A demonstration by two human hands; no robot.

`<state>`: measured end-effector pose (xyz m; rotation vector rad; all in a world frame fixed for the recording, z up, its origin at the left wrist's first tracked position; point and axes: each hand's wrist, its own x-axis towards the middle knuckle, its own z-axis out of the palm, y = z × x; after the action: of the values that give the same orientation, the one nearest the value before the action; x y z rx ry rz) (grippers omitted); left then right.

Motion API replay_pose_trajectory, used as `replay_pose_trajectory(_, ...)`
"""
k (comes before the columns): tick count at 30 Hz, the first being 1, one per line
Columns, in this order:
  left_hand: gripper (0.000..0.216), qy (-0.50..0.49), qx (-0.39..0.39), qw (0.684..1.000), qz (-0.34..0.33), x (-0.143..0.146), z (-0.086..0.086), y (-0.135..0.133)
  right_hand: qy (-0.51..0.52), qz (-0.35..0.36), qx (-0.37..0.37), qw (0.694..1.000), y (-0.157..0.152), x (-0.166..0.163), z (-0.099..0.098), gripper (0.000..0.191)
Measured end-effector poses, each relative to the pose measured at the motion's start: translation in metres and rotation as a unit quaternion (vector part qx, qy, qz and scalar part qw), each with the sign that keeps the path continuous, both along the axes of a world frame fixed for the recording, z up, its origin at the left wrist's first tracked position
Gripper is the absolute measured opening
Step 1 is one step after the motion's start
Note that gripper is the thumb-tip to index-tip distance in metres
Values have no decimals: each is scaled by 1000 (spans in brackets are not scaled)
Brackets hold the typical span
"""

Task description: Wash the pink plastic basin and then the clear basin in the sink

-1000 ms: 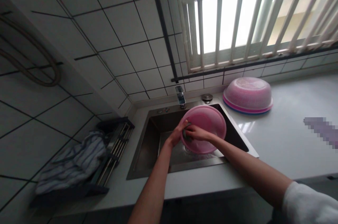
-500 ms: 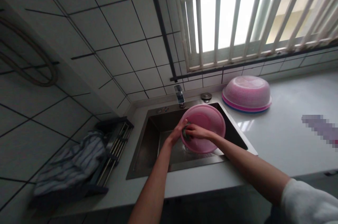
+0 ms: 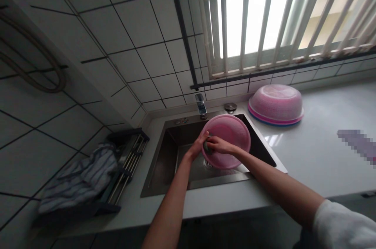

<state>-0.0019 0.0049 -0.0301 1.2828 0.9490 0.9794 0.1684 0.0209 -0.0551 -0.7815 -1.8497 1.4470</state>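
Observation:
A pink plastic colander [image 3: 232, 131] is held tilted over the steel sink [image 3: 167, 163], its inside facing me. My left hand [image 3: 199, 146] grips its left rim, thumb on the inner side. My right hand [image 3: 219, 145] is closed around a dark greenish scrubbing pad [image 3: 208, 145], pressed to the inside of the colander near that same rim. The fingers partly cover the pad, so its exact kind is hard to make out. Behind the colander stands the chrome faucet [image 3: 201, 106].
Upturned pink and blue basins [image 3: 276, 102] are stacked on the white counter [image 3: 317, 155] at right. A round metal drain strainer [image 3: 230, 107] lies behind the sink. At left, a striped cloth [image 3: 82, 178] drapes over a dark rack [image 3: 129, 170]. A barred window [image 3: 264, 22] is above.
Both hands stay at the colander's left rim, and the pad has shifted only slightly against it. The whole view has moved a little.

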Motion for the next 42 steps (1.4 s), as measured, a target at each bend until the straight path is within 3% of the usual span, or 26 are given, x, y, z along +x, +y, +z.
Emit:
replay_pose_trajectory(2,79,11,4,1000,3,-1,-1,1,6,-16,-2,1000,1,0,-1,24)
replay_pose_trajectory(6,81,19,19,1000,-14,3,3,0,77,-207,18,975,15,11,4,32)
replay_pose_trajectory(8,82,15,26,999,-20,4,6,-2,89,-243,29,966,17,14,7,34)
replay_pose_trajectory(10,83,25,33,999,-9,3,6,-4,75,-192,34,978,13,12,7,33)
replay_pose_trajectory(13,86,46,16,999,0,-2,3,-3,20,-47,22,998,3,4,3,31)
replay_pose_trajectory(15,86,49,2,999,-6,-4,-1,-2,0,-6,7,1000,0,1,1,32)
replay_pose_trajectory(17,84,46,9,999,-6,-4,-2,-1,19,-52,6,998,4,2,0,32)
replay_pose_trajectory(21,81,45,34,998,-15,0,2,-1,62,-231,23,971,22,13,1,32)
replay_pose_trajectory(23,81,48,24,998,-26,1,4,-2,52,-237,21,970,25,15,1,31)
replay_pose_trajectory(25,79,45,7,999,-28,-1,4,-3,35,-172,18,984,20,12,-1,30)
replay_pose_trajectory(29,72,45,5,999,-3,-4,1,-2,-10,28,7,1000,1,-3,-10,27)
replay_pose_trajectory(31,73,46,3,999,0,-3,1,-1,-19,61,3,998,-3,-6,-12,26)
replay_pose_trajectory(32,75,43,3,999,-3,-2,1,-1,-12,38,5,999,-1,-5,-12,25)
replay_pose_trajectory(34,76,33,10,999,-11,0,4,-1,23,-75,19,997,7,1,-8,24)
replay_pose_trajectory(37,78,28,39,999,-13,3,10,-2,65,-236,38,969,23,14,1,28)
replay_pose_trajectory(39,80,35,54,998,-12,4,12,-3,70,-244,43,966,26,17,5,28)
replay_pose_trajectory(42,81,39,51,998,-16,2,9,-2,44,-129,30,990,14,9,2,24)
